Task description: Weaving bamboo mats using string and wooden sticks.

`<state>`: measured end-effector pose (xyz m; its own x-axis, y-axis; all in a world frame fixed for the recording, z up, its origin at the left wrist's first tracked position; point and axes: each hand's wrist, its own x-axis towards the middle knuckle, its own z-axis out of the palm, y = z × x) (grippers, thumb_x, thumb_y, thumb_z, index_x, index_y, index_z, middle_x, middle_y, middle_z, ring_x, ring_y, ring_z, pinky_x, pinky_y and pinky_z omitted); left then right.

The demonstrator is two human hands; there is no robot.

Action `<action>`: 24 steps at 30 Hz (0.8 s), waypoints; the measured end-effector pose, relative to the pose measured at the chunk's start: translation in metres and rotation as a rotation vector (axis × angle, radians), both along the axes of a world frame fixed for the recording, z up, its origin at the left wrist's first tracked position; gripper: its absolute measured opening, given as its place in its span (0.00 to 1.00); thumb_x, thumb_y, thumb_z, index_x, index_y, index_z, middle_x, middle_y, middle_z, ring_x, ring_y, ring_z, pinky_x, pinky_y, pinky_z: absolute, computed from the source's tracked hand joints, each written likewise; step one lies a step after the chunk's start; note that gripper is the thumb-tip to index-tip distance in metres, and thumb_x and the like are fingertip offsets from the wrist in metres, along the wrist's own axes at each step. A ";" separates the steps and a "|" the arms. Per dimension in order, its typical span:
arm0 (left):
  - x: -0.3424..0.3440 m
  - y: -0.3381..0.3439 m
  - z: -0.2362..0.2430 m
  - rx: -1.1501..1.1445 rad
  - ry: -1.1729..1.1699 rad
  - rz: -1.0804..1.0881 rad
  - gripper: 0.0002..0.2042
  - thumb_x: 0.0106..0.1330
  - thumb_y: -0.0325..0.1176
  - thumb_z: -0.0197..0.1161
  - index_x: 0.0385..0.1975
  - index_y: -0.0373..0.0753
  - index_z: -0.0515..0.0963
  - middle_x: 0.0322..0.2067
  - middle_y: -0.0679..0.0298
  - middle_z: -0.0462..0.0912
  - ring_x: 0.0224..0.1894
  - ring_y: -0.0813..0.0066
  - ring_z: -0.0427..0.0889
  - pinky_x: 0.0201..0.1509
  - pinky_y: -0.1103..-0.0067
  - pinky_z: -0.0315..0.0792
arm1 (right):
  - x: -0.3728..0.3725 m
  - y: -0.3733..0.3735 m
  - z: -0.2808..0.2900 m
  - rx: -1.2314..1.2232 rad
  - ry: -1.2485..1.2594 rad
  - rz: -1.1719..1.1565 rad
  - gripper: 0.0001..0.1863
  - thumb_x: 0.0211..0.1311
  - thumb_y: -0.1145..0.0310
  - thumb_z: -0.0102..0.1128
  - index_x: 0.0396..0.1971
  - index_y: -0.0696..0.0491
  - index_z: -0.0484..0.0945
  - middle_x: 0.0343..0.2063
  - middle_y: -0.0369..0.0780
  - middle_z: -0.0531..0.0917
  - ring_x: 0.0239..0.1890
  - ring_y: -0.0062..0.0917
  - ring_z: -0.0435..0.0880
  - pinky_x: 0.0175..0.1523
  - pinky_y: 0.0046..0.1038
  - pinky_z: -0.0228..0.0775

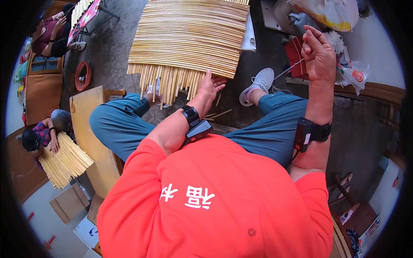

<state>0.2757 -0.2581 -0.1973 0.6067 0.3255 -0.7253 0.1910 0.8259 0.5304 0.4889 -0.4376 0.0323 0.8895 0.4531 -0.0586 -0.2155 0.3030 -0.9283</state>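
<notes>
A mat of straw-coloured reed stalks [185, 36] lies in front of me, its long stalks running side to side. Loose stalk ends [170, 81] stick out toward me from beneath its near edge. My left hand [208, 89] rests against this near edge, right of the loose ends. Its thumb points up onto the mat, and the fingers stretch to the right. Raised at the right, away from the mat, my right hand [317, 56] has thumb and forefinger pinched together. Whatever is between them is too small to make out. White twine [290, 69] runs below and left of that hand.
A red box [296, 56] and plastic bags [355, 75] stand by the right wall. Left are a wooden board [92, 133] and a red basin [83, 76]. One person [43, 137] handles another reed mat [66, 161]; a second person [49, 36] sits farther off.
</notes>
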 end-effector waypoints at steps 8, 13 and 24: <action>-0.007 0.020 0.019 -0.079 0.169 -0.419 0.24 0.69 0.49 0.41 0.52 0.34 0.62 0.43 0.45 0.75 0.45 0.54 0.78 0.45 0.65 0.74 | 0.000 -0.001 0.001 0.010 0.003 -0.003 0.10 0.56 0.74 0.60 0.38 0.59 0.76 0.25 0.37 0.78 0.18 0.13 0.71 0.20 0.14 0.60; -0.028 0.051 0.026 -0.015 0.177 -0.593 0.25 0.67 0.48 0.48 0.54 0.34 0.59 0.45 0.44 0.74 0.46 0.55 0.77 0.46 0.67 0.74 | 0.002 -0.002 0.001 0.001 0.001 -0.005 0.10 0.56 0.74 0.60 0.38 0.59 0.76 0.25 0.38 0.78 0.18 0.13 0.71 0.21 0.14 0.59; -0.063 0.002 -0.022 0.208 0.358 -0.785 0.35 0.61 0.51 0.56 0.62 0.36 0.53 0.61 0.46 0.55 0.63 0.48 0.54 0.56 0.52 0.59 | 0.003 -0.003 -0.002 -0.035 0.028 -0.003 0.09 0.57 0.75 0.59 0.38 0.59 0.75 0.26 0.37 0.78 0.19 0.14 0.71 0.20 0.14 0.59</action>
<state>0.2129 -0.2559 -0.2190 0.4587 0.0574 -0.8868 0.8452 0.2801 0.4553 0.4918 -0.4403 0.0299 0.8886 0.4478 -0.0994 -0.2411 0.2716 -0.9317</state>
